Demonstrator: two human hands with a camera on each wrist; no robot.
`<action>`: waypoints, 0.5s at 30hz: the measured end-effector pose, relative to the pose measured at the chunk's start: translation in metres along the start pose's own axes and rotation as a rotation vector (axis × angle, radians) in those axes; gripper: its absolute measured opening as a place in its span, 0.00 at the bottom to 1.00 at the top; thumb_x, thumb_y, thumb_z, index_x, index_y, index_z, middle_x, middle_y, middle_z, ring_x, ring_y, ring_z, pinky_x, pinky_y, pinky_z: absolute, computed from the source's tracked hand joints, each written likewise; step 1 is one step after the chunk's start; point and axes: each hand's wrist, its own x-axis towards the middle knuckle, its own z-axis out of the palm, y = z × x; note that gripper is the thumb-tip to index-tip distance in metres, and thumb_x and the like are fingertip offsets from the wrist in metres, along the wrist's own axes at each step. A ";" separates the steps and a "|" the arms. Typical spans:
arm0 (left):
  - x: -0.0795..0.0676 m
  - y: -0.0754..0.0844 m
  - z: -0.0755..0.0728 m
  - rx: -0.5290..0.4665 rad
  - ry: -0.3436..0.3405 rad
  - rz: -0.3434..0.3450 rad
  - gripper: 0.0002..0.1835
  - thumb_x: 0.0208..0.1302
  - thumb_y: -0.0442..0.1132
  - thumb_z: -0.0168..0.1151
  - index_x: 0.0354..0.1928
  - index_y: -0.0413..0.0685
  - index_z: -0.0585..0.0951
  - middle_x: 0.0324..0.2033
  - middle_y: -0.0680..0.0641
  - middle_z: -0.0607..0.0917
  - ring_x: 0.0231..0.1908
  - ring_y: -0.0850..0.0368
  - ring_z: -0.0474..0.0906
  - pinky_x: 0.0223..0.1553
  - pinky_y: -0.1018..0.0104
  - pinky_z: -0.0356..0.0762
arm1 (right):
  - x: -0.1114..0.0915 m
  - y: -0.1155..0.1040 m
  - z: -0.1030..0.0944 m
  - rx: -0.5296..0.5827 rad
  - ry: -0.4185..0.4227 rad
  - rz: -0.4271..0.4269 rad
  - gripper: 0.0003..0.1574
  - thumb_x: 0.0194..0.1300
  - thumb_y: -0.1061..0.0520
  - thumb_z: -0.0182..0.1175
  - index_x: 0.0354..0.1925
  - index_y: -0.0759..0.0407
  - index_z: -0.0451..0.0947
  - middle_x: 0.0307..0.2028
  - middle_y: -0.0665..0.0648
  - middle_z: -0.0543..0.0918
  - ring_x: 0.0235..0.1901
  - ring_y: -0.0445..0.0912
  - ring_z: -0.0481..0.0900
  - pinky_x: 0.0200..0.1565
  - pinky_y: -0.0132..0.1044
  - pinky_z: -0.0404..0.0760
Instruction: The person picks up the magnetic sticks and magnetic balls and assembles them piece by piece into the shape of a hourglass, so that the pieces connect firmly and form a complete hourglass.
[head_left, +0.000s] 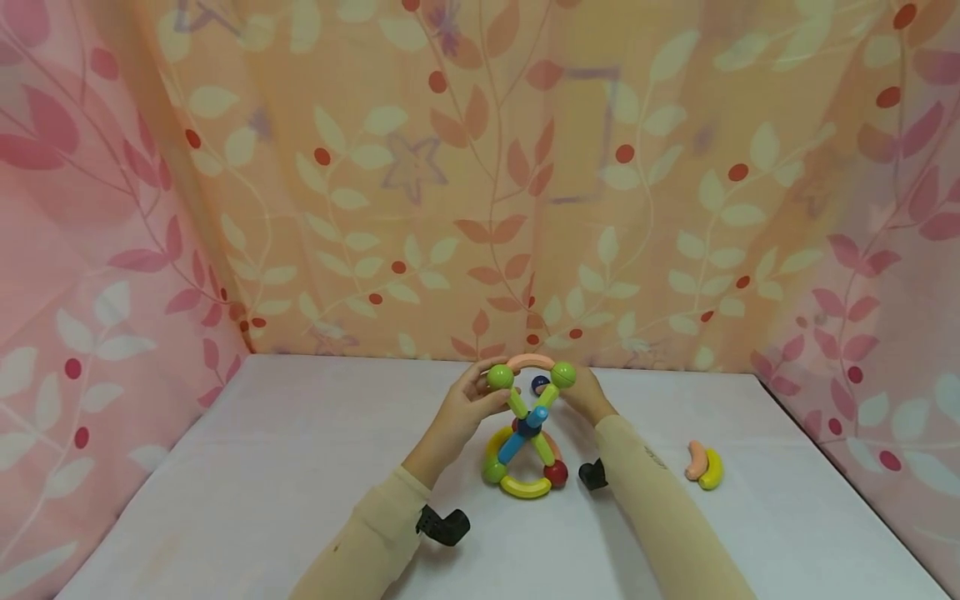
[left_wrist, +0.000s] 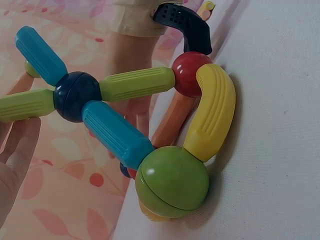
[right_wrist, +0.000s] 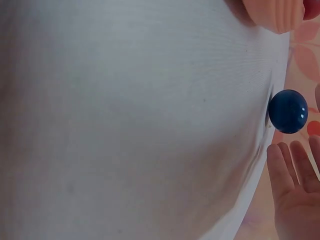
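A toy structure of magnetic sticks and balls stands upright on the table, with a dark blue ball (left_wrist: 77,96) at its centre. Its base joins a green ball (left_wrist: 172,181), a red ball (head_left: 555,474) and curved yellow sticks (head_left: 525,487). At the top, a curved orange stick (head_left: 530,362) bridges two green balls (head_left: 500,377). My left hand (head_left: 463,410) grips the upper left light green stick (left_wrist: 25,105) near its ball. Behind the structure, my right hand (head_left: 588,395) reaches with extended fingers toward a loose blue ball (right_wrist: 288,111), fingertips just short of it.
On the white table (head_left: 300,467), a curved orange stick (head_left: 696,460) and a curved yellow stick (head_left: 711,469) lie side by side to the right. Black wrist mounts (head_left: 444,527) stick out below both sleeves. A floral curtain (head_left: 480,183) hangs behind the table's far edge.
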 end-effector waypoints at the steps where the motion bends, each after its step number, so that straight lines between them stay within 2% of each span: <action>1: 0.000 0.000 0.000 0.001 -0.001 -0.001 0.26 0.71 0.36 0.59 0.69 0.53 0.68 0.66 0.42 0.76 0.59 0.51 0.80 0.59 0.57 0.79 | -0.001 0.000 0.000 0.020 -0.006 -0.001 0.28 0.67 0.38 0.61 0.62 0.43 0.78 0.56 0.58 0.83 0.59 0.56 0.77 0.61 0.56 0.76; 5: -0.001 0.000 0.001 0.012 0.001 -0.003 0.26 0.71 0.37 0.59 0.69 0.54 0.68 0.67 0.39 0.75 0.59 0.50 0.79 0.60 0.58 0.79 | -0.002 -0.002 0.002 0.084 -0.047 -0.054 0.28 0.65 0.47 0.65 0.63 0.48 0.77 0.64 0.57 0.78 0.66 0.57 0.71 0.66 0.61 0.68; 9: -0.002 0.001 0.001 0.018 0.003 -0.007 0.26 0.71 0.37 0.59 0.69 0.55 0.68 0.67 0.38 0.74 0.60 0.49 0.78 0.60 0.58 0.79 | -0.002 -0.004 0.006 0.145 -0.070 -0.099 0.27 0.67 0.54 0.64 0.64 0.50 0.76 0.66 0.60 0.75 0.68 0.59 0.68 0.69 0.63 0.65; 12: -0.002 0.001 0.001 0.017 0.007 -0.009 0.26 0.71 0.37 0.59 0.69 0.55 0.68 0.66 0.41 0.76 0.60 0.50 0.78 0.60 0.58 0.79 | -0.004 -0.006 0.008 0.169 -0.048 -0.082 0.26 0.69 0.56 0.61 0.65 0.51 0.74 0.63 0.64 0.77 0.66 0.60 0.71 0.68 0.62 0.66; 15: -0.001 0.001 0.001 0.016 0.007 -0.007 0.26 0.71 0.37 0.60 0.69 0.55 0.68 0.65 0.43 0.77 0.59 0.50 0.78 0.59 0.59 0.79 | -0.008 -0.009 0.009 0.123 -0.013 -0.053 0.25 0.71 0.55 0.58 0.65 0.52 0.74 0.58 0.67 0.80 0.61 0.61 0.74 0.66 0.60 0.70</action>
